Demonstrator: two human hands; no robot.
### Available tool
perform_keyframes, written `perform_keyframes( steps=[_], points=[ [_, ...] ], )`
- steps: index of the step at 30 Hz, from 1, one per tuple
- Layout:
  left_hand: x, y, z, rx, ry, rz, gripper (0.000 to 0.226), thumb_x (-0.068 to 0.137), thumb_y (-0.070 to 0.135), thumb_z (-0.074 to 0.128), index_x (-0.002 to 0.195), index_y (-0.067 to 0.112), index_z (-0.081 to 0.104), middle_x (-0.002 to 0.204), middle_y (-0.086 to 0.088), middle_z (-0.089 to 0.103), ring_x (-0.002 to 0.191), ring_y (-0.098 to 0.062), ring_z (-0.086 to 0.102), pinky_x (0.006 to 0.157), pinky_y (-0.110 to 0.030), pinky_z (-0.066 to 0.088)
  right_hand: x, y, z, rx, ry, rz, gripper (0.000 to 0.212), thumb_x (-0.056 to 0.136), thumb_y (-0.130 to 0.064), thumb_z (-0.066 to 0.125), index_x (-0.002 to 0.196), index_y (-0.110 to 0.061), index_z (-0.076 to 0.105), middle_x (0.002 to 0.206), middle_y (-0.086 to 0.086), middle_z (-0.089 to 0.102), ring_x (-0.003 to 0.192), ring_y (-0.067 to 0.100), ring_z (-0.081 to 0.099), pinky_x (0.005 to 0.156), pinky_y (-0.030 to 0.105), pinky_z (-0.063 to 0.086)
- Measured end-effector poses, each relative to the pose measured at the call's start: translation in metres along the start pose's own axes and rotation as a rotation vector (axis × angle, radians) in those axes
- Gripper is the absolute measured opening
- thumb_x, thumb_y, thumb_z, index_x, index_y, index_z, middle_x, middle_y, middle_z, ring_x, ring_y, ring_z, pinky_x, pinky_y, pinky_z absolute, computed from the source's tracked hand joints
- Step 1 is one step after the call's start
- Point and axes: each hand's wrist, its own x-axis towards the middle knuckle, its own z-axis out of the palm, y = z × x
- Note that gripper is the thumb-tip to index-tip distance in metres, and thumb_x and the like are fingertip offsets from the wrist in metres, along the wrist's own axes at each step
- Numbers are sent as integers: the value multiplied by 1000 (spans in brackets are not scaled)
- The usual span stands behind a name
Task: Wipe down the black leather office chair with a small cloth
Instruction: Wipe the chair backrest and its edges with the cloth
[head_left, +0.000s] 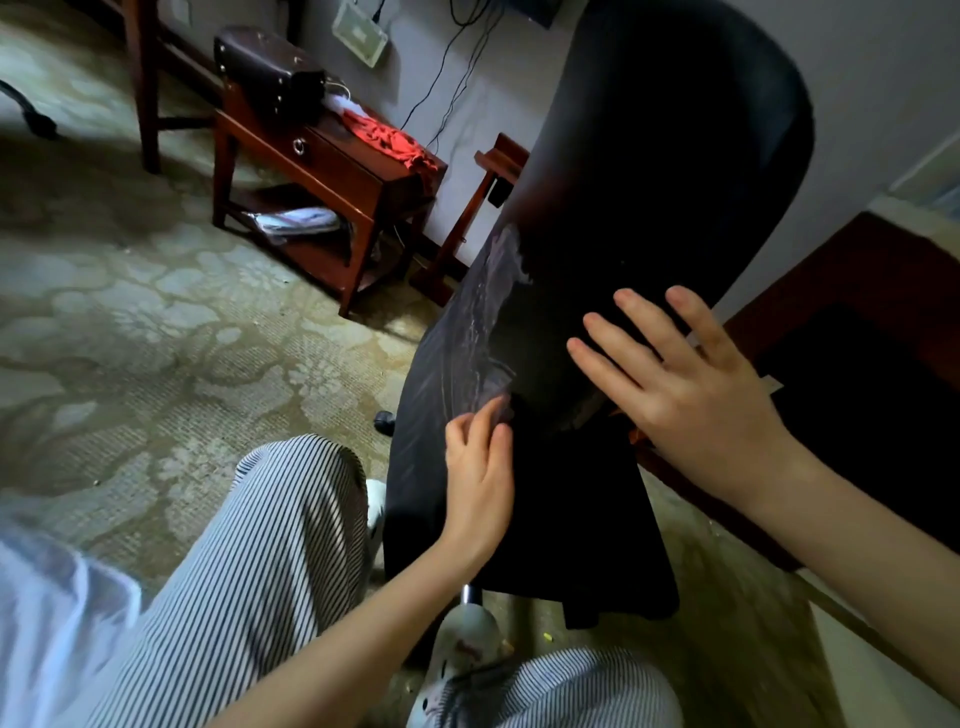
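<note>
The black leather office chair (660, 156) fills the middle of the view, its backrest tilted toward me. A worn greyish strip (493, 312) runs down the backrest's left edge. My left hand (478, 478) is at the strip's lower end, its fingertips pinching a thin greyish piece (503, 406); I cannot tell whether this is the small cloth or peeled leather. My right hand (685, 384) lies flat on the backrest with its fingers spread and straight. A dark panel (587, 545) hangs below both hands.
A wooden side table (332, 171) with a dark box and red fabric stands at the back left, and cables hang on the wall behind. A dark wooden desk (857, 322) is close on the right. Patterned carpet (130, 322) covers the left. My striped trouser legs are at the bottom.
</note>
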Motion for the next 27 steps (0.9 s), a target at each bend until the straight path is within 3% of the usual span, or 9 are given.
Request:
perform_keyframes(
  steps=[3,9,15,21,25,27],
  points=[
    [3,23,3,-11,-21,159,33,95,24,47,118,47,42,109,13,38,109,2,43,91,1,27,1,-10,-4,-14,-59,-31,40,91,-7,36,123,-7,61,124,16,61,122,37,47,112,50,8],
    [1,0,2,-13,42,261,35,89,36,42,124,44,43,115,17,41,114,-8,46,101,-14,32,-3,-59,1,74,-171,-42,36,84,-17,54,116,-6,66,122,13,63,118,31,55,113,51,3],
    [-15,-45,-6,9,20,153,37,89,38,38,124,51,40,120,17,38,120,-3,40,102,-10,25,-15,-87,13,128,-203,-21,38,89,-18,43,118,-10,65,124,10,62,122,31,47,114,49,3],
    [-25,-96,-19,48,87,-11,35,88,40,36,122,42,45,115,7,40,112,8,39,99,-3,22,-17,-84,17,110,-160,-62,35,89,-20,47,119,-12,64,124,10,62,122,31,40,114,48,6],
    [-18,-130,-27,82,139,-236,31,96,17,43,123,28,52,112,-3,39,102,-3,42,91,2,21,-17,-84,16,110,-158,-57,35,87,-20,52,118,-12,65,123,10,62,122,31,41,113,48,7],
    [-11,-152,-32,124,187,-376,33,95,8,46,125,18,55,113,-8,40,104,-11,42,94,-7,24,-16,-84,15,111,-160,-60,36,86,-19,51,118,-11,64,123,10,62,122,31,40,113,47,7]
  ],
)
